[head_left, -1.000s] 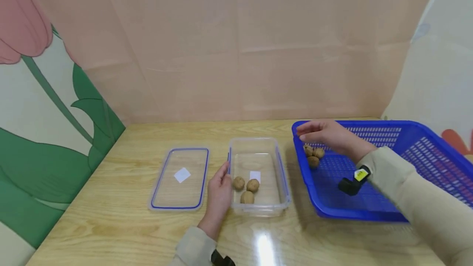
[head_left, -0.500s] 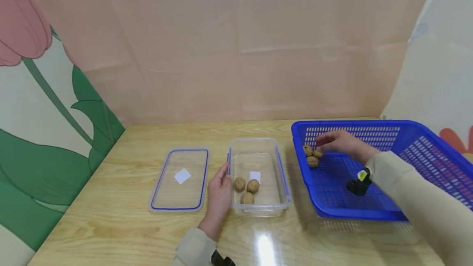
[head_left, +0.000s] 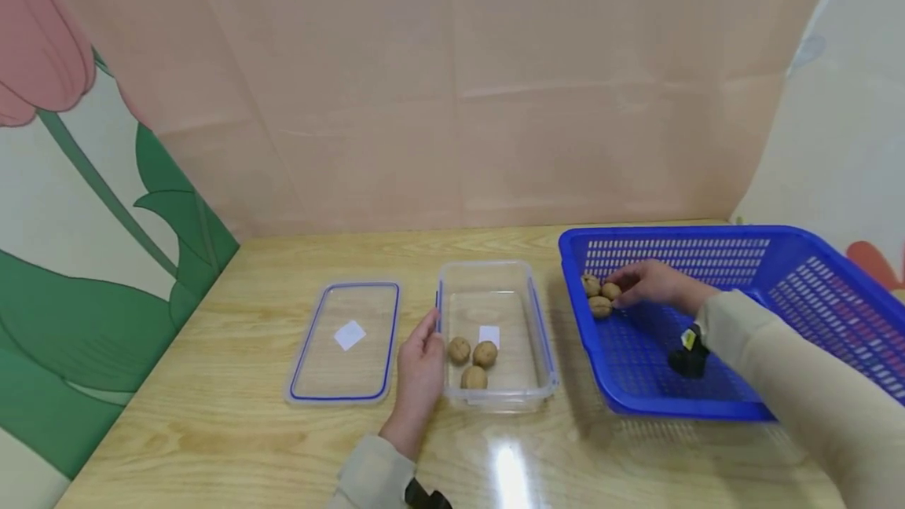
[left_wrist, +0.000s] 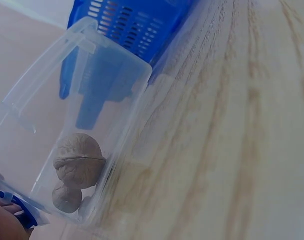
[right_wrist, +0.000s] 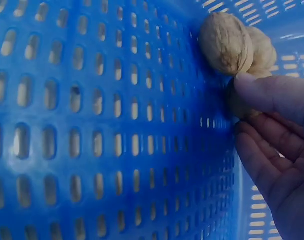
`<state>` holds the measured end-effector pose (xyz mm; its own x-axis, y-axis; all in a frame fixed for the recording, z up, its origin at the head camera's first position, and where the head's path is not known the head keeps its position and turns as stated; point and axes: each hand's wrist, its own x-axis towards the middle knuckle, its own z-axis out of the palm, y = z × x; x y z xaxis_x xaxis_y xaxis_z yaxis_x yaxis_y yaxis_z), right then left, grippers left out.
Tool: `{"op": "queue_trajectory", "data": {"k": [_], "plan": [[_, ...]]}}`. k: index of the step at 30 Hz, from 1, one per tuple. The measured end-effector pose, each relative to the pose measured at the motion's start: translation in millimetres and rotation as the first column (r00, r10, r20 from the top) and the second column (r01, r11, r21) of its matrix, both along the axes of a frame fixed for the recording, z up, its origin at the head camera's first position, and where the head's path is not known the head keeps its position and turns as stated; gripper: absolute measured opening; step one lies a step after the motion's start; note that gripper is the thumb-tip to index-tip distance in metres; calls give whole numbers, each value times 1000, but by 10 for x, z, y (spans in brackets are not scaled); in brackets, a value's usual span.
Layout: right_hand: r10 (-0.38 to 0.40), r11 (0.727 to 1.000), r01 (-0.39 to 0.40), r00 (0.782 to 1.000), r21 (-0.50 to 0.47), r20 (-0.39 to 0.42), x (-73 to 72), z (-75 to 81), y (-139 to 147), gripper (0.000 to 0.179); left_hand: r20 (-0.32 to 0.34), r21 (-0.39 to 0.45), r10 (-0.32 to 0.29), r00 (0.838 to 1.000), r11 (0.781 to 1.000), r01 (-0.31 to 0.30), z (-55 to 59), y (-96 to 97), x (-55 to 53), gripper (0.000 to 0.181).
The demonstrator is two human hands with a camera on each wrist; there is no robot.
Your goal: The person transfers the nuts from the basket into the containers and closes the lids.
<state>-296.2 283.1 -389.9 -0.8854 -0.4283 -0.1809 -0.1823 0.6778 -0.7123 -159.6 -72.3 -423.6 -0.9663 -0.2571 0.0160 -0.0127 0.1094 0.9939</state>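
Note:
Three walnuts (head_left: 474,377) lie at the near end of a clear plastic container (head_left: 526,397). My left hand (head_left: 420,364) rests against the container's left side, with its fingers extended along the wall. In the left wrist view, walnuts (left_wrist: 79,160) show through the wall. My right hand (head_left: 654,284) reaches into a blue basket (head_left: 672,407), where three walnuts cluster at the left wall. In the right wrist view, my right thumb and fingers close round one walnut (right_wrist: 237,102), partly hidden by the thumb; another walnut (right_wrist: 225,44) sits beside it.
A clear lid (head_left: 318,368) with a blue seal and a white paper square lies left of the container. The wooden table (head_left: 233,415) meets a pinkish backdrop (head_left: 353,140) at the back. The basket's raised rim stands right of the container.
My right hand has moved down and slightly right from above the basket's left rim to the walnuts, and its fingers have closed on one. The left hand and container have stayed put.

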Motion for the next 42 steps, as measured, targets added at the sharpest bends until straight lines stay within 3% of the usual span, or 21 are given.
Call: {"op": "queue_trajectory", "data": {"k": [7, 17, 20, 23, 27, 29, 33, 36, 39, 42], "plan": [[-34, 999, 33, 999, -6, -37, -2, 56, -20, 48, -11, -2, 6, 1000, 1000, -6, -1, -4, 4, 44], [-113, 974, 112, 994, -195, 5, 55, 309, -75, 49, -6, -1, 10, 1000, 1000, -10, -18, 10, 19, 44], [-119, 939, 132, 991, -318, 61, 56, 356, -114, 38, -16, -8, 14, 1000, 1000, -14, -17, 12, 29, 43], [-84, 885, 125, 990, -448, 110, 61, 397, -166, 23, -21, -3, 14, 1000, 1000, -14, -19, 10, 34, 43], [-28, 822, 106, 989, -559, 147, 104, 480, -277, 24, -19, 1, 10, 1000, 1000, -10, -2, 13, 37, 43], [-18, 811, 111, 986, -574, 165, 129, 528, -345, 23, -17, 1, 9, 1000, 1000, -9, 7, 16, 35, 43], [-24, 834, 114, 985, -540, 171, 168, 616, -473, 24, -21, -8, 11, 1000, 1000, -11, 3, 15, 21, 43], [-12, 851, 91, 988, -517, 154, 191, 661, -559, 37, -33, -16, 14, 999, 1000, -15, -4, 15, 7, 42], [9, 845, 73, 989, -530, 150, 210, 688, -639, 38, -40, -20, 18, 999, 1000, -19, -1, 17, 4, 42], [35, 826, 56, 988, -561, 151, 231, 703, -718, 27, -38, -24, 18, 999, 1000, -19, 2, 16, 5, 42]]}}
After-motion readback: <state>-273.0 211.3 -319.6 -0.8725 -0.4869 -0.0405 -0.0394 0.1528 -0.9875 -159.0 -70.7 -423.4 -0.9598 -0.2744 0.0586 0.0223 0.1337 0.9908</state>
